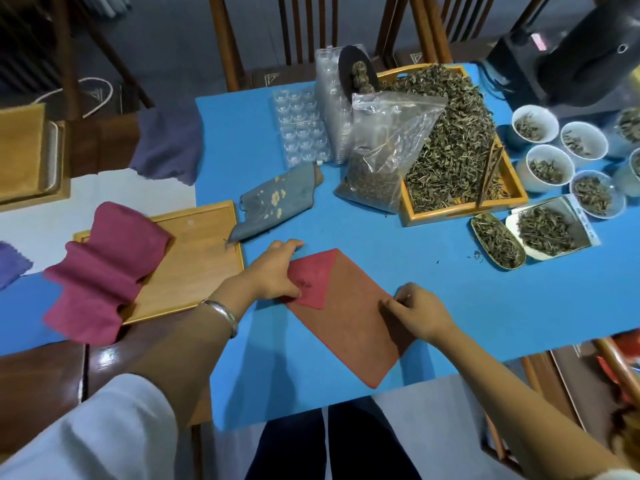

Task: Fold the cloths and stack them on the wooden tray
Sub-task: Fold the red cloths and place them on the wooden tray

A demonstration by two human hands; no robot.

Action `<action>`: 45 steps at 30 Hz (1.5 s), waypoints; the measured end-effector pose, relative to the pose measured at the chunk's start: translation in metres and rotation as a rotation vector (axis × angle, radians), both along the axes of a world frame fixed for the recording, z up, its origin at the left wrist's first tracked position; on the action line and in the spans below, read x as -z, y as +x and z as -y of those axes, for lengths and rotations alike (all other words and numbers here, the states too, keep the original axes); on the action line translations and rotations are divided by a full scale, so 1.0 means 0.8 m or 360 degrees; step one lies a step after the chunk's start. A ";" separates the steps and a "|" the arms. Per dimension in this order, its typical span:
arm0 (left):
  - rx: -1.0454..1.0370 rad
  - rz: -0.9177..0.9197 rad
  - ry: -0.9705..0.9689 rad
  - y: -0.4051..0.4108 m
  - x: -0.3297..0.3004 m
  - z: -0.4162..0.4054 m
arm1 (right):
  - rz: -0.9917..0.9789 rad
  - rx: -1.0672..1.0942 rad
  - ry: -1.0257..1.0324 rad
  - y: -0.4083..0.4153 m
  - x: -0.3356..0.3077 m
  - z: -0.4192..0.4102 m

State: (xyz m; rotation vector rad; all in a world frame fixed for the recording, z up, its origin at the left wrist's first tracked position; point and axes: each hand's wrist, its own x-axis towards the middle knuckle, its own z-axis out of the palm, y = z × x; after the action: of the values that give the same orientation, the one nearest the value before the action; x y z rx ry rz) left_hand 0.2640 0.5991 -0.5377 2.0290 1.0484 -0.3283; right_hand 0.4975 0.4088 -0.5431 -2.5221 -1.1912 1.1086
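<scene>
A brown-red cloth lies flat on the blue table in front of me, its far-left corner folded over to show a brighter red side. My left hand pinches that folded flap at its left edge. On the cloth's right edge, my right hand pinches the fabric. A wooden tray sits to the left, and a crumpled magenta cloth is draped over its left part. Beyond the tray's far right corner lies a grey cloth with a flower print.
A purple cloth hangs at the table's far left edge, another purple one at the far left. To the right are a tray of dried tea leaves, a plastic bag, several white cups and clear plastic moulds.
</scene>
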 end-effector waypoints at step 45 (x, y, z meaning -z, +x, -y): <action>-0.1065 0.0692 -0.0085 -0.054 -0.005 0.098 | 0.0031 -0.0972 0.0798 -0.009 -0.041 -0.077</action>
State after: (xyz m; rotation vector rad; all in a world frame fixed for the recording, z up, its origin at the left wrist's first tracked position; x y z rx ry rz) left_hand 0.2210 0.5205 -0.5340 1.4889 1.3289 0.4103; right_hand 0.4904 0.4703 -0.5106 -1.8396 -2.0196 0.7336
